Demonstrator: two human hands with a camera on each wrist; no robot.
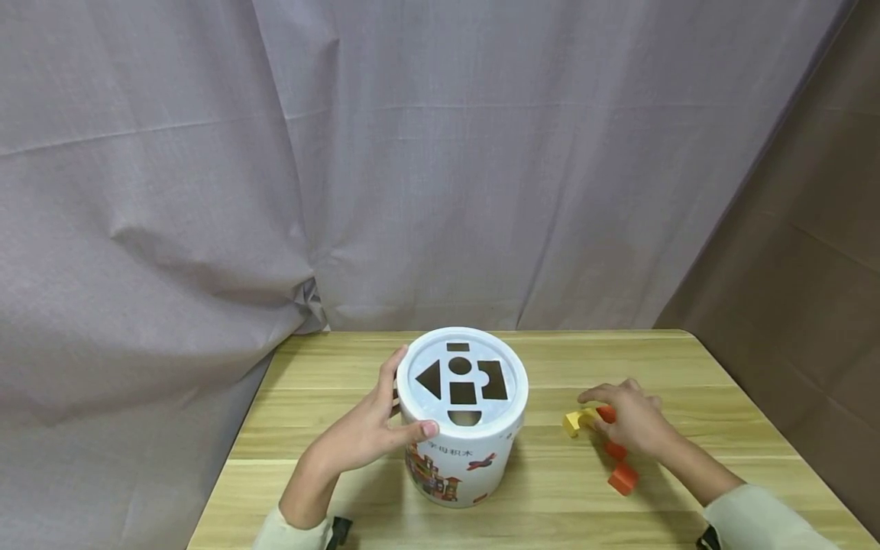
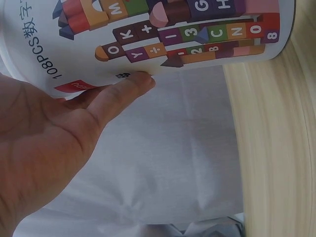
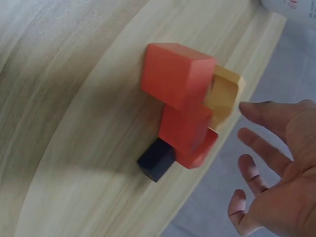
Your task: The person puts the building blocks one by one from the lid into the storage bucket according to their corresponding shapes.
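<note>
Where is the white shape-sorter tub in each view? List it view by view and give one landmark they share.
Head: the white tub stands centre-bottom on the wooden table, the left hand against its side.
Left wrist: its printed wall fills the top, thumb touching it.
Right wrist: only a white sliver at the top right corner, beyond the orange blocks.
Shared landmark: the wooden table.

Light wooden table (image 1: 330, 359) against creased grey curtain (image 1: 344, 153), brown wall (image 1: 811, 290) at right.

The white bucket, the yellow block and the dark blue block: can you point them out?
white bucket (image 1: 462, 451), head view, front wall under the lid.
yellow block (image 1: 572, 422), head view, its left end.
dark blue block (image 3: 156, 160), right wrist view, top face.
</note>
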